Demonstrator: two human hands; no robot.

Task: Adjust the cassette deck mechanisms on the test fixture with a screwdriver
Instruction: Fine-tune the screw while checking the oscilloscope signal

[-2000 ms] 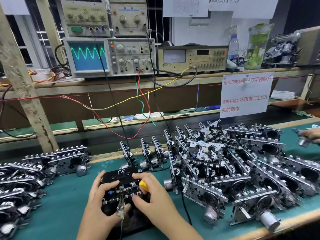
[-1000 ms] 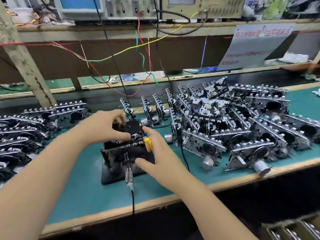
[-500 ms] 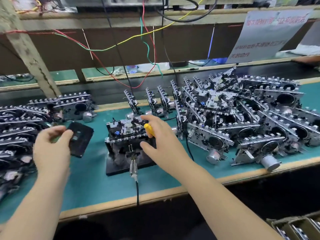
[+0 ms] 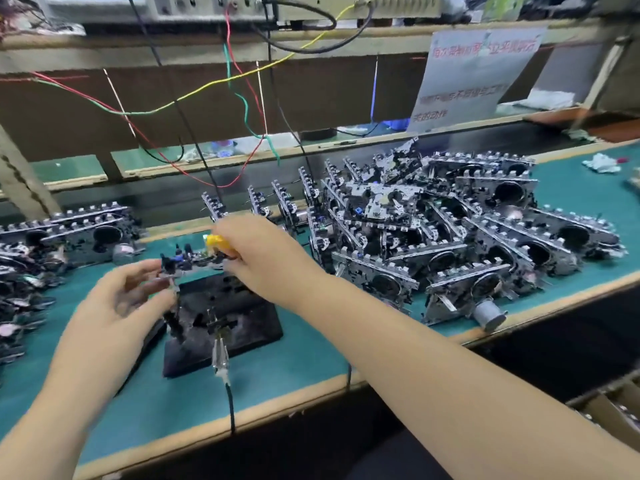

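Observation:
A cassette deck mechanism [image 4: 194,262] hangs level just above the black test fixture [image 4: 228,320], blurred by motion. My left hand [image 4: 117,306] pinches its left end with curled fingers. At its right end, my right hand [image 4: 266,261] grips the mechanism, with the yellow-handled screwdriver [image 4: 216,242] tucked in the same fist; the blade is hidden. A clear plug with a black cable [image 4: 221,355] sits at the fixture's front edge. A dark cassette [image 4: 150,341] lies partly under my left hand.
A big heap of mechanisms [image 4: 450,237] fills the green bench [image 4: 311,362] to the right. More mechanisms [image 4: 69,233] are stacked at the left. Coloured wires [image 4: 242,98] hang from the instruments on the shelf above. A paper sign [image 4: 467,81] leans at the back right.
My left hand has left the cassette on the bench and moved right to the mechanism. Both hands have raised the mechanism off the fixture.

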